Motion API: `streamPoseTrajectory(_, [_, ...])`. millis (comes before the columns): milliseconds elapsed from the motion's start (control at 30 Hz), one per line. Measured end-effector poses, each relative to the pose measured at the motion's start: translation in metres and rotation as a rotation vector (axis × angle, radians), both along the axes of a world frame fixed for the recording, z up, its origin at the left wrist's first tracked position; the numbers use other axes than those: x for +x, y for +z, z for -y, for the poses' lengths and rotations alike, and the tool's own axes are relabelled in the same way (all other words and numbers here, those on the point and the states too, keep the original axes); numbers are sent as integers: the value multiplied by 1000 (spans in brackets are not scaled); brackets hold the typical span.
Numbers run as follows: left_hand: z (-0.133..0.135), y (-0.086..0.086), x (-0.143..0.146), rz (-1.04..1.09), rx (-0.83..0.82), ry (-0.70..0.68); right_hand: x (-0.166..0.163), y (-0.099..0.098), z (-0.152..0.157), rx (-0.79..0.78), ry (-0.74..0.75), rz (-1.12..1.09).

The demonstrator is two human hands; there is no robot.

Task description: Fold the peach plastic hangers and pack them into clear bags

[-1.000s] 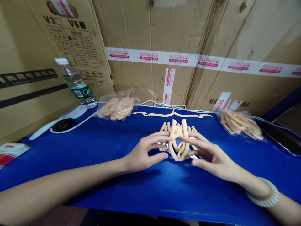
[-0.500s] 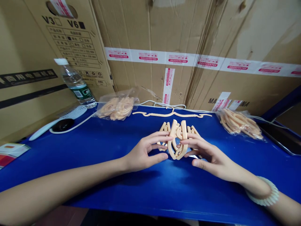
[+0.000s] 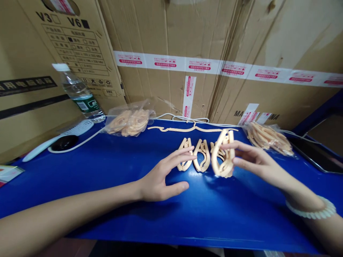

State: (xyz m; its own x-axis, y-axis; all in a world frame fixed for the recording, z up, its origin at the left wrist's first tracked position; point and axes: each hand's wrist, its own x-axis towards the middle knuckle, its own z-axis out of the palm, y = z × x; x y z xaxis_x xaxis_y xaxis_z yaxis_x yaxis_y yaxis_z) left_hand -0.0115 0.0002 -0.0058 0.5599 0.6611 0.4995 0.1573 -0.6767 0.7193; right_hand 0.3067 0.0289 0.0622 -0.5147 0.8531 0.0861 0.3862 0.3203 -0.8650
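Note:
My right hand (image 3: 254,162) is closed on a stack of beige plastic clip pieces (image 3: 223,159), held a little above the blue table (image 3: 107,185). My left hand (image 3: 163,176) is open, its fingers stretched out, the fingertips close to a beige clip piece (image 3: 185,160) lying on the table. A second clip piece (image 3: 202,160) lies just right of it. Behind them a long thin beige strip (image 3: 193,129) lies across the table.
A clear bag of beige parts (image 3: 128,122) lies at the back left, another bag (image 3: 269,138) at the back right. A water bottle (image 3: 79,94), a white fan (image 3: 57,137) and its cable sit at the left. Cardboard boxes (image 3: 187,53) wall the back.
My right hand has lifted the stack of clip pieces and carried it to the right, away from my left hand. My left hand has let go and opened. The camera has shifted slightly.

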Motion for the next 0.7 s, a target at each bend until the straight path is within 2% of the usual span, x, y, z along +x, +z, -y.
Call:
streamPoseTrajectory(67, [1, 1, 0, -3, -1, 13, 22, 6, -13, 62, -86, 116])
streamPoseTrajectory(133, [2, 2, 0, -11, 5, 26, 43, 10, -23, 93, -98, 251])
streamPoseTrajectory(267, [5, 1, 1, -57, 34, 58, 67, 13, -31, 54, 6, 442])
streamPoseTrajectory(400, [6, -2, 1, -201, 116, 71, 70, 13, -27, 101, 95, 536])
streamPoseTrajectory(533, [8, -1, 1, -399, 200, 18, 67, 6, -27, 117, 158, 570])
streamPoseTrajectory(700, [10, 5, 2, -601, 188, -21, 58, -5, -31, 162, 150, 595])
